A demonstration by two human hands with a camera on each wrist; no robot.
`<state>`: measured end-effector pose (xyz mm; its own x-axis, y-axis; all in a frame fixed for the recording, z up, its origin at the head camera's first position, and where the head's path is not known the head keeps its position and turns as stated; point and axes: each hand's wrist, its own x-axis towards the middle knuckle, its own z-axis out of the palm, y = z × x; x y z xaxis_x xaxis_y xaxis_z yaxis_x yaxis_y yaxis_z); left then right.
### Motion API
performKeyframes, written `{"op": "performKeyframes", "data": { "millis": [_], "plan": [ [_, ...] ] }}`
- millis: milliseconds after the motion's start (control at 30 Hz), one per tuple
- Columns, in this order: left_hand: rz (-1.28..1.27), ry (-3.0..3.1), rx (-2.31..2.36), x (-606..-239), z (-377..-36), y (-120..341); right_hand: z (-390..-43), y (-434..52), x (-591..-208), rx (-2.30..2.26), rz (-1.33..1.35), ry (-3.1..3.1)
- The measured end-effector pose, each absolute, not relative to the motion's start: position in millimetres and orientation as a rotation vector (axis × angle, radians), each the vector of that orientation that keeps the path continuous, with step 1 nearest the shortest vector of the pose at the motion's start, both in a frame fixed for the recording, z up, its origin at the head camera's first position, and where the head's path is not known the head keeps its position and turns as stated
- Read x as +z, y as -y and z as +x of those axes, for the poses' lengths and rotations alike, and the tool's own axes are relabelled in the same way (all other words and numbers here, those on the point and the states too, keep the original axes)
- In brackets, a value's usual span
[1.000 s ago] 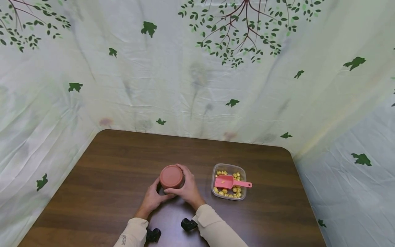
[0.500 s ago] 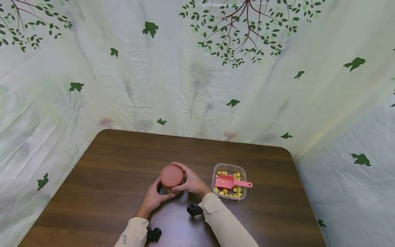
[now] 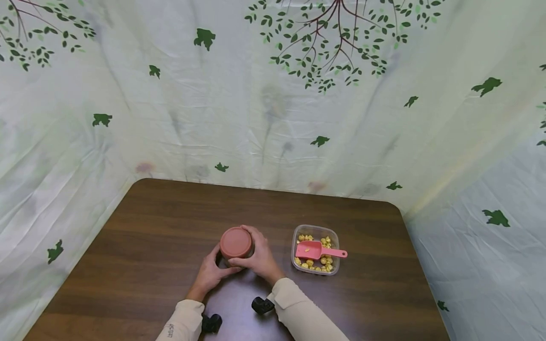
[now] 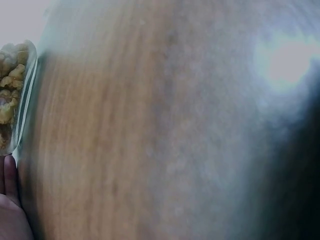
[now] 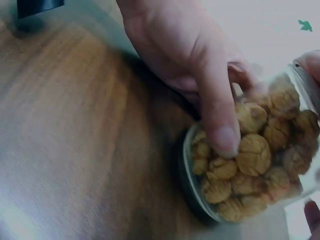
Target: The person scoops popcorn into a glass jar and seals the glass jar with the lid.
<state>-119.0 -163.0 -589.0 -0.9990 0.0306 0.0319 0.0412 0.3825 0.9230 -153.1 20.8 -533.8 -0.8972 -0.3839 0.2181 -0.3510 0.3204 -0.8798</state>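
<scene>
A clear jar (image 5: 245, 185) stands on the table, filled with round caramel-coloured popcorn and topped by a pink lid (image 3: 236, 242). My left hand (image 3: 209, 272) grips the jar's body from the left, its thumb pressed on the near side in the right wrist view. Around the lid's right side, my right hand (image 3: 261, 261) curls its fingers, with the thumb at the near edge. Only the jar's side shows in the left wrist view, with popcorn (image 4: 10, 95) inside.
Right of the hands, a clear plastic container (image 3: 294, 258) holds some popcorn (image 3: 326, 268). A pink scoop (image 3: 310, 250) lies across it, handle over the right rim. The brown table (image 3: 170, 213) ends against a leaf-patterned curtain (image 3: 273, 142).
My right hand turned at the lid, its wrist swinging right half a second ago and then back left. My left hand and the jar stay nearly in place.
</scene>
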Motion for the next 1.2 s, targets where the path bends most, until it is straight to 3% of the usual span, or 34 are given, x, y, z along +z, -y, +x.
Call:
{"op": "performKeyframes", "data": {
  "millis": [367,900,1200],
  "plan": [
    [-0.054,2.614,-1.755,-587,-119,161,-171,-32,-528,-1.756,-0.784,-2.107],
    [-0.072,2.596,-1.723,-588,-117,162,-149,-16,-536,-1.801,-0.598,-2.459],
    [-0.042,2.627,-1.726,-588,-117,163,-171,-31,-530,-1.704,-0.734,-2.144]
  ]
}}
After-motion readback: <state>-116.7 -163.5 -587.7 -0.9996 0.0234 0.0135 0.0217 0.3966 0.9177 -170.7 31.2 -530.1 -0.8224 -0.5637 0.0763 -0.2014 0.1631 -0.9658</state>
